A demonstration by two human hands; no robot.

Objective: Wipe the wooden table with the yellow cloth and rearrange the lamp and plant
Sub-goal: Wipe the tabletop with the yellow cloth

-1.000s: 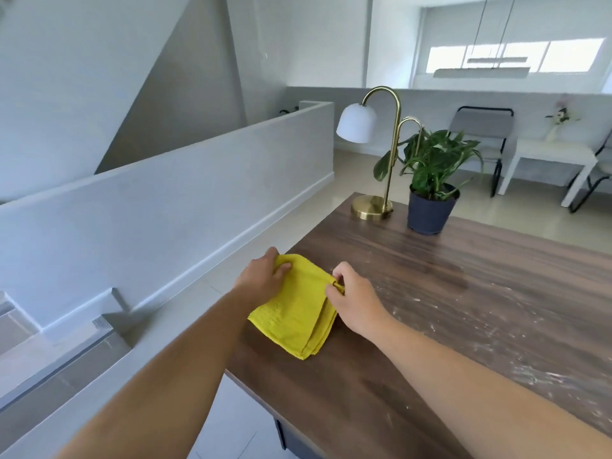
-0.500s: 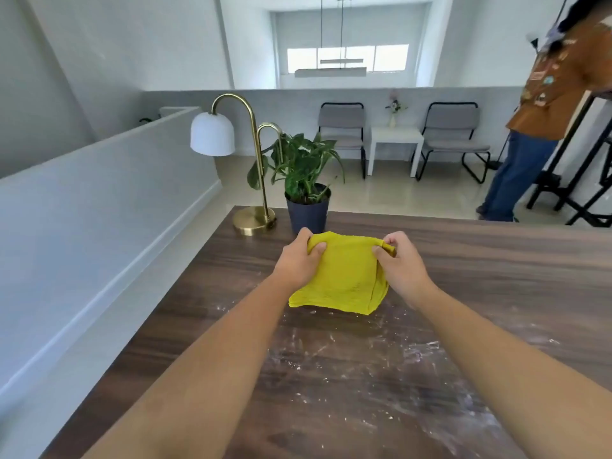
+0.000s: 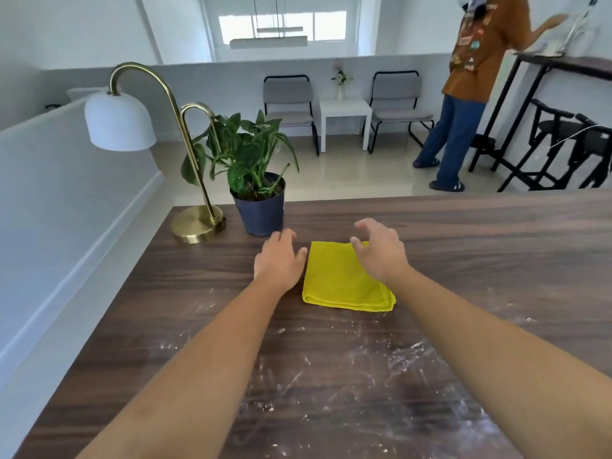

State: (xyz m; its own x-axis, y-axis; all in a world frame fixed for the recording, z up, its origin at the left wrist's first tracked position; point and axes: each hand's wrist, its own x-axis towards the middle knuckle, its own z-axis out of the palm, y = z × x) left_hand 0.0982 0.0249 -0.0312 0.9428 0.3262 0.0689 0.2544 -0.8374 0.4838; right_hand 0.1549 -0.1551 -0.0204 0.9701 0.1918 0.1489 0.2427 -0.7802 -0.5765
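Note:
A folded yellow cloth [image 3: 341, 283] lies flat on the dark wooden table [image 3: 480, 246]. My left hand [image 3: 278, 260] hovers just left of the cloth, fingers apart, holding nothing. My right hand [image 3: 381, 250] is raised over the cloth's far right corner, open and empty. At the table's far left corner stands a brass lamp [image 3: 195, 223] with a white shade. Right beside it is a green plant in a dark blue pot [image 3: 261, 213], just beyond my left fingertips. White dusty smears cover the near part of the table.
A low white wall [image 3: 66, 200] runs along the table's left side. Beyond the table are two grey chairs [image 3: 288, 104], a small white side table [image 3: 344, 111], a person in an orange shirt [image 3: 470, 87] and a tall black table with stools [image 3: 563, 127].
Both hands held the cloth up by its top corners; now it lies on the table and both hands have let go. The view has swung right and centred on the table.

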